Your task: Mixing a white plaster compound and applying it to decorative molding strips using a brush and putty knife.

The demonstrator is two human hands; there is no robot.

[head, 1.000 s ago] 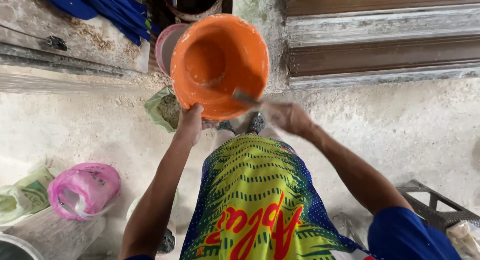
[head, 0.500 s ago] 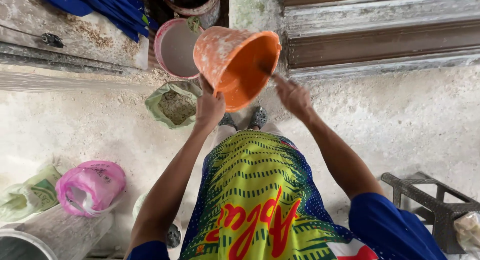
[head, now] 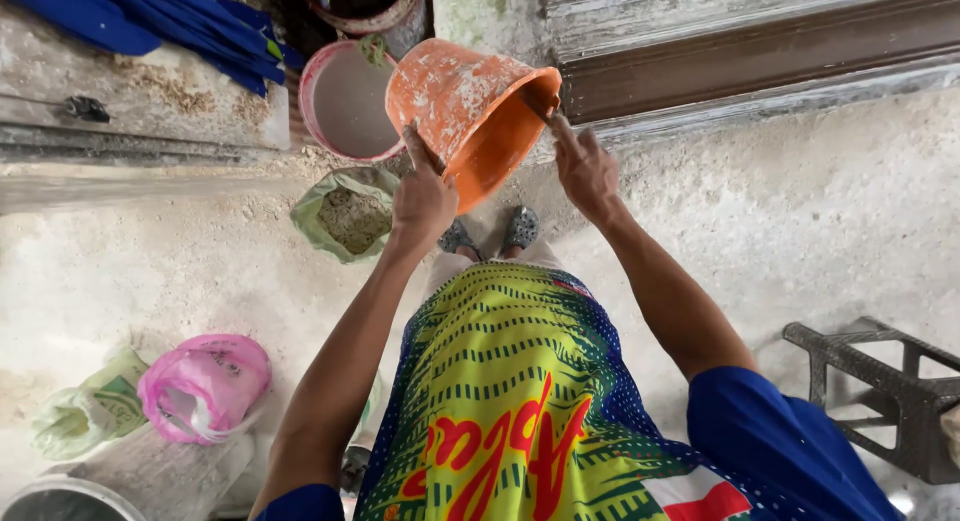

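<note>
Bucket (head: 470, 111) between both hands, tilted

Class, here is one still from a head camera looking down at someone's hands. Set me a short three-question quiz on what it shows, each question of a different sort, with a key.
1. True or false: the orange bucket stands upright on the ground.
2. Which hand grips the bucket's side? A) left hand B) right hand C) neither
3. Fill in: the open green sack lies on the ground next to the person's ______ hand.

Key:
1. False. It is held up and tilted, its open mouth facing down and right.
2. A. The right hand is at the rim.
3. Left.
</note>
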